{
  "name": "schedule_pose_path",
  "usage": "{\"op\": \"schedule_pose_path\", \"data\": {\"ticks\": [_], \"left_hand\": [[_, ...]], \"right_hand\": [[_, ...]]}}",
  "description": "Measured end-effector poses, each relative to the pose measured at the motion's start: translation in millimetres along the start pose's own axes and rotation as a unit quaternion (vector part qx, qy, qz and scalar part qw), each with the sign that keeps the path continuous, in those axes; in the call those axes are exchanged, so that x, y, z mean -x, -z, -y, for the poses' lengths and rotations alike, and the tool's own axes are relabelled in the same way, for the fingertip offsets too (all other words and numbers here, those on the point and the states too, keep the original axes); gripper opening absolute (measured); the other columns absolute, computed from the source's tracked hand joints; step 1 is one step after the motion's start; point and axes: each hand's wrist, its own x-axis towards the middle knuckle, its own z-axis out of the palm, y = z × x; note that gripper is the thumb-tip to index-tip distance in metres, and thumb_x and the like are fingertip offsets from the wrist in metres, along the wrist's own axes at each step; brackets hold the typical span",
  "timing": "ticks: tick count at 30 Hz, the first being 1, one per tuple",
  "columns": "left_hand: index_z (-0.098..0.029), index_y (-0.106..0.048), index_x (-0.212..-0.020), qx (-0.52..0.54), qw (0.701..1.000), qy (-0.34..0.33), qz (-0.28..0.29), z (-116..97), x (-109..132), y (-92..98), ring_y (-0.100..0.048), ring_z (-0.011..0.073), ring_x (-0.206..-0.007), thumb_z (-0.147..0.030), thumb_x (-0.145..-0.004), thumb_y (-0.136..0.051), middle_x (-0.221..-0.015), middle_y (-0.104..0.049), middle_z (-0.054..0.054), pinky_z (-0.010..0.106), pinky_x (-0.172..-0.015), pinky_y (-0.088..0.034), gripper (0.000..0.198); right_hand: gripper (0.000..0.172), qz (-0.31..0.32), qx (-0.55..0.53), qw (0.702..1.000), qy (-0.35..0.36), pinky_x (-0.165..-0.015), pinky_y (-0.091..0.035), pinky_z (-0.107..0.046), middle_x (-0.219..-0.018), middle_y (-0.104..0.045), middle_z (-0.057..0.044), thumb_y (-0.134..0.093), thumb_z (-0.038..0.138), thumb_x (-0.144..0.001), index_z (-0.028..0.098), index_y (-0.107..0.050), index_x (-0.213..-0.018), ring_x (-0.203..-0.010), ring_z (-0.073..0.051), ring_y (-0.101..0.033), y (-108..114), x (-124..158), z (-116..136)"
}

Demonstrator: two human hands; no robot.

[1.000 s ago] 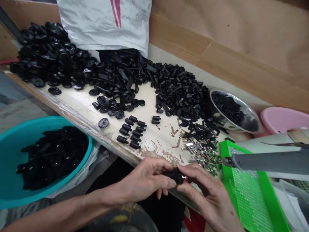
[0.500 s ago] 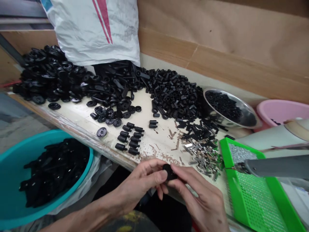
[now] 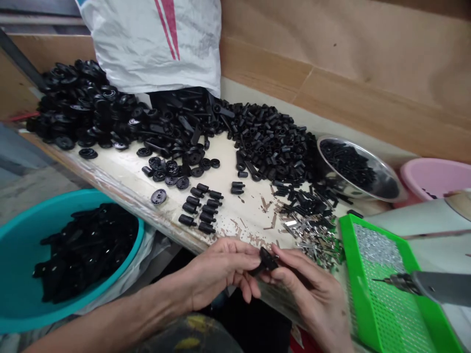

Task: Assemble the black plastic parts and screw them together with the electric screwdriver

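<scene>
My left hand (image 3: 221,269) and my right hand (image 3: 309,294) meet at the near edge of the bench, both pinching one small black plastic part (image 3: 267,260) between thumbs and fingertips. Just beyond them lies a scatter of small shiny metal pieces (image 3: 312,235) and a short row of black capped pins (image 3: 200,206). Farther back are heaps of black sleeves (image 3: 272,142) and black wheels (image 3: 81,103).
A teal basin (image 3: 22,299) of black parts sits low at left. A steel bowl (image 3: 382,176) and a pink bowl (image 3: 437,176) stand at right. A green perforated tray (image 3: 386,294) holds tiny screws, with a grey electric screwdriver (image 3: 423,284) hanging over it. A white sack (image 3: 154,44) leans behind.
Both hands kept the black part and turned it, so it now tilts up between the fingertips. The screwdriver has swung lower and to the right over the green tray.
</scene>
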Motion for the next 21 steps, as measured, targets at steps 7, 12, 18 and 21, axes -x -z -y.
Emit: {"op": "schedule_pose_path", "data": {"ticks": [7, 12, 18, 21], "left_hand": [[-0.008, -0.066, -0.070, 0.008, 0.998, 0.061, -0.002, -9.0, -9.4, 1.0, -0.056, 0.0092, -0.051, -0.023, -0.068, -0.061, -0.066, -0.063, 0.006, 0.019, -0.048, -0.044, 0.016], [-0.011, -0.064, -0.071, -0.029, 0.997, 0.069, -0.010, -8.4, -7.9, 6.8, -0.045, 0.0035, -0.042, -0.023, -0.065, -0.065, -0.066, -0.063, 0.002, 0.016, -0.041, -0.031, 0.013], [-0.010, -0.063, -0.066, -0.012, 0.996, 0.086, -0.012, -7.4, -8.4, 6.0, -0.046, 0.0059, -0.038, -0.026, -0.062, -0.061, -0.063, -0.063, 0.005, 0.018, -0.037, -0.028, 0.016], [-0.010, -0.063, -0.066, -0.006, 0.996, 0.088, -0.017, -8.5, -8.5, 4.0, -0.046, 0.0064, -0.038, -0.025, -0.061, -0.058, -0.063, -0.063, 0.005, 0.019, -0.038, -0.029, 0.017]], "right_hand": [[0.032, -0.009, -0.040, 0.998, -0.041, -0.061, -0.057, -0.015, -0.090, -0.071, 0.001, -0.068, 0.014, -0.079, 0.031, -0.071, -0.105, -0.069, -0.010, -0.069, -6.2, 5.5, 0.1], [0.033, 0.029, 0.004, 0.999, -0.043, -0.062, -0.056, -0.016, -0.094, -0.068, -0.002, -0.066, 0.020, -0.082, 0.030, -0.069, -0.113, -0.076, -0.013, -0.067, -3.3, 2.3, -0.1], [0.022, 0.083, -0.045, 0.991, -0.098, -0.064, -0.055, -0.016, -0.089, -0.064, -0.001, -0.064, 0.026, -0.085, 0.028, -0.068, -0.107, -0.074, -0.012, -0.065, -0.5, 1.7, -0.4], [0.023, 0.086, -0.061, 0.988, -0.112, -0.066, -0.055, -0.015, -0.092, -0.065, 0.000, -0.064, 0.026, -0.085, 0.029, -0.066, -0.108, -0.075, -0.011, -0.067, 0.0, 3.3, -1.1]]}}
